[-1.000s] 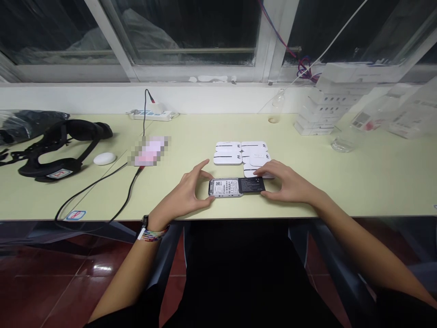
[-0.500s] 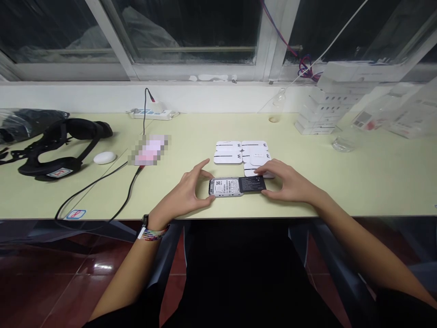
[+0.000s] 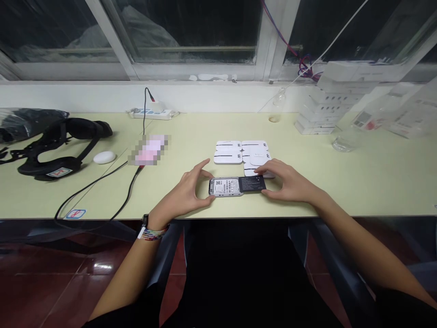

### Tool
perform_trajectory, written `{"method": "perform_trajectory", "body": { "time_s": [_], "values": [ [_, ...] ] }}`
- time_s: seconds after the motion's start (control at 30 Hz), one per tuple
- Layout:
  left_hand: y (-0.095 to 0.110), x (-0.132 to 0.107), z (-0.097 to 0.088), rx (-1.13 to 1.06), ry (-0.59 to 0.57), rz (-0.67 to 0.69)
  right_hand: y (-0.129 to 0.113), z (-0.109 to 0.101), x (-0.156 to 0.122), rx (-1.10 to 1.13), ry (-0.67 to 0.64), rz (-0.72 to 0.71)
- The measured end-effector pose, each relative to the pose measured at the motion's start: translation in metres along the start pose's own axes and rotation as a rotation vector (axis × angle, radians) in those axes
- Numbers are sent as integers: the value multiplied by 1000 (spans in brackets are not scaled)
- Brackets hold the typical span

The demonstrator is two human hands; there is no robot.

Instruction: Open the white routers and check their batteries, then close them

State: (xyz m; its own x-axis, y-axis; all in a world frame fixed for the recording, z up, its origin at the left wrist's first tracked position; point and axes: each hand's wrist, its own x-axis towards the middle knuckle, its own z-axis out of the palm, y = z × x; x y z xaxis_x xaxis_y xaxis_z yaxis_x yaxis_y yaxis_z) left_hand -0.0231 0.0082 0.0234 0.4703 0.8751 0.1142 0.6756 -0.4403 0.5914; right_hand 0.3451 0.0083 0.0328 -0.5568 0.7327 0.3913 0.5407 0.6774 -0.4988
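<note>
A small flat device [image 3: 237,186] lies near the front edge of the pale green table [image 3: 358,182], its back open, with a white label on the left half and a black battery on the right. My left hand [image 3: 186,193] grips its left end between thumb and fingers. My right hand [image 3: 290,182] holds its right end the same way. Just behind the device lie several white covers [image 3: 242,152] in a cluster.
At the left are a black head strap [image 3: 58,146], a white oval case [image 3: 104,157], a blurred pink item [image 3: 149,149], black cables [image 3: 102,187] and a power strip [image 3: 153,114]. Stacked white boxes [image 3: 327,105] and a glass [image 3: 343,139] stand at the back right.
</note>
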Motion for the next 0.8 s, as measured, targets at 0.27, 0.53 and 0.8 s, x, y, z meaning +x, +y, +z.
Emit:
{"method": "perform_trajectory", "body": {
  "time_s": [0.27,0.53,0.8],
  "values": [
    [0,0,0,-7,4,0,-1,0,0,-4,2,-1],
    [1,0,0,-7,0,0,0,0,-1,7,1,1],
    [0,1,0,-11,7,14,-7,-1,9,112,35,-14]
  ]
}}
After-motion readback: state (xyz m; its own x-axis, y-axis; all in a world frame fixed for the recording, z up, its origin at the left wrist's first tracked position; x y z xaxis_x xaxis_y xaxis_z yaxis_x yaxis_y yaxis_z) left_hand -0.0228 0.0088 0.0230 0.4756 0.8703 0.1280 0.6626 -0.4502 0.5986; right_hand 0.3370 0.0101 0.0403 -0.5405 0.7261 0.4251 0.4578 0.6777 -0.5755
